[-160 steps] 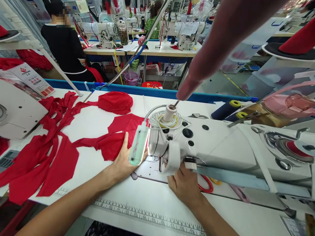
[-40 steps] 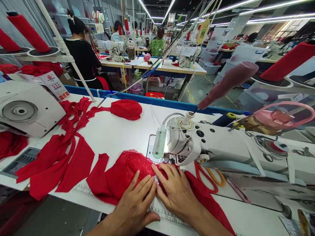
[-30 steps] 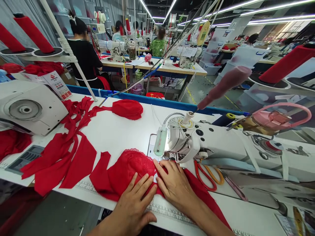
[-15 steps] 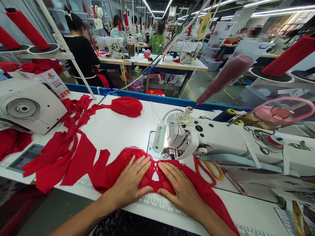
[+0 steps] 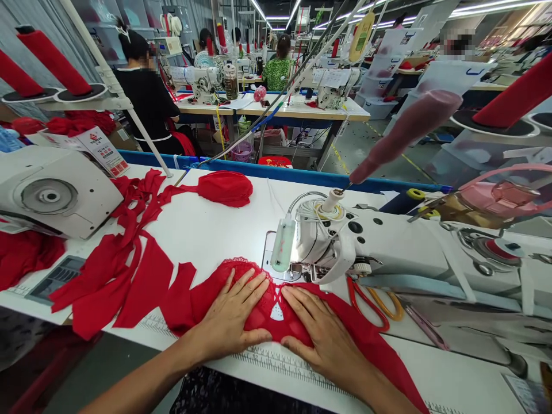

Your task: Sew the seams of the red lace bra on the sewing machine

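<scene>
A red lace-edged garment (image 5: 204, 299) lies at the front of the white sewing table (image 5: 194, 230), with a small gap in its middle. On its left part my left hand (image 5: 235, 310) rests flat, fingers spread. My right hand (image 5: 317, 322) lies flat on the part right of the gap, fingers spread too. Both thumbs point inward and are apart. Just beyond my hands stands the white sewing machine (image 5: 319, 236), its needle area lit. A printed ruler strip (image 5: 276, 359) runs along the table edge below my hands.
Red fabric strips (image 5: 144, 276) and a red bundle (image 5: 226, 188) lie left and behind. Red-handled scissors (image 5: 368, 305) and orange-handled ones (image 5: 390, 305) lie right. Another machine (image 5: 56, 190) stands left. Thread cones (image 5: 56, 60) sit on a stand. A person in black (image 5: 144, 103) sits beyond.
The view has shifted slightly, so the table and machine appear a little further right. Both hands keep their flat position on the red garment.
</scene>
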Tool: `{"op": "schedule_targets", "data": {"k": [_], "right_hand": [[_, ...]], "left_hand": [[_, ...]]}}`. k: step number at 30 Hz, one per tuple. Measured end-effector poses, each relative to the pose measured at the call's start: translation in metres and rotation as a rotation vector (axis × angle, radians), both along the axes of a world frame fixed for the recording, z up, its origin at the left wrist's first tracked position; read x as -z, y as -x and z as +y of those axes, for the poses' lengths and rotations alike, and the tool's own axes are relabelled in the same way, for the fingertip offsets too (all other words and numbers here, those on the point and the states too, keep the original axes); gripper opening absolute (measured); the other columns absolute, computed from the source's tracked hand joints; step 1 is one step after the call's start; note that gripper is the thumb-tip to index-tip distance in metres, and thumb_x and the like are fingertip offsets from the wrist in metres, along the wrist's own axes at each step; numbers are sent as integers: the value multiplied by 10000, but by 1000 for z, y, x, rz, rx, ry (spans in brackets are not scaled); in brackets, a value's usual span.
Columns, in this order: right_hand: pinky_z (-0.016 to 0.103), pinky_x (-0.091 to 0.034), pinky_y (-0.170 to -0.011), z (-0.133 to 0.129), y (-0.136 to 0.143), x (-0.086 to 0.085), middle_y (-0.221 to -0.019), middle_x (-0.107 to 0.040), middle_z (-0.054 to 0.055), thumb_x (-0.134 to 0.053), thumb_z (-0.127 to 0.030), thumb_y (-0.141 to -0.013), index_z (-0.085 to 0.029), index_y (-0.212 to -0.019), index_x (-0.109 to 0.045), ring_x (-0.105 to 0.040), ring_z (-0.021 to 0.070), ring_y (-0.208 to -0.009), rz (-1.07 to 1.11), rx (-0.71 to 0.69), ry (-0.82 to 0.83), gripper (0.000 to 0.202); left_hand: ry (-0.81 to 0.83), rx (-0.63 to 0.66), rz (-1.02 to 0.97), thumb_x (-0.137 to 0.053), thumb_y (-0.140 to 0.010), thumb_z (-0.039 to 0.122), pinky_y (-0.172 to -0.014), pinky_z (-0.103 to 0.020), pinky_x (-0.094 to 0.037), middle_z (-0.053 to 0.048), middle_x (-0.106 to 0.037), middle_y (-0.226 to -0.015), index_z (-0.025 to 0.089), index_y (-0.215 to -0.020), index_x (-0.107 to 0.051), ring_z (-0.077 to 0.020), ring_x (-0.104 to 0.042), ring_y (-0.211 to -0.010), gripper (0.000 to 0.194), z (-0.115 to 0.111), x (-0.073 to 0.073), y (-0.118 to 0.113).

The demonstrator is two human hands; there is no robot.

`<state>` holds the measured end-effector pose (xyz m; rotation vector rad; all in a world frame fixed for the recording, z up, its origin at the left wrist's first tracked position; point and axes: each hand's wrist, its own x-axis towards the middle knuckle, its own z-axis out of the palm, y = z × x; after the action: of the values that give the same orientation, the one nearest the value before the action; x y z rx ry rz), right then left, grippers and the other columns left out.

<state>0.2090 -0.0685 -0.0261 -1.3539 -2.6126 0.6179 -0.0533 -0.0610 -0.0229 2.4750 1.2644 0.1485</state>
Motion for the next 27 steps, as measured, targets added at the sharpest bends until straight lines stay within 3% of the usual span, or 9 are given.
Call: {"op": "schedule_targets", "data": {"k": [8, 17, 27], "right_hand": [[495, -358, -1151, -1, 0, 1, -1581, -357, 63, -524, -552, -968, -295, -1583, -203, -328, 264, -1445, 11, -21, -45, 740], [509, -344, -1157, -1, 1, 0, -1587, -344, 70, -510, -572, -969, -284, -1575, -237, -319, 269, -1449, 8, -21, -31, 725], [494, -333, -1166, -1, 2, -10, -1594, -332, 62, -523, -582, -959, -261, -1566, -274, -293, 261, -1461, -2, -7, 37, 730]], "left_hand": [[18, 20, 14, -420, -814, 850, -1211, -615, -87, -62, -147, -1655, 289, -1589, -87, -347, -113, -1522, 1012, 4, 5, 5], [-3, 37, 14, -408, -820, 847, -1212, -609, -76, -64, -159, -1654, 290, -1589, -96, -349, -117, -1520, 999, 5, 2, 7], [-76, 46, 18, -436, -845, 811, -1211, -597, -98, -70, -185, -1650, 295, -1588, -55, -337, -172, -1511, 982, 4, 9, 8]]}}
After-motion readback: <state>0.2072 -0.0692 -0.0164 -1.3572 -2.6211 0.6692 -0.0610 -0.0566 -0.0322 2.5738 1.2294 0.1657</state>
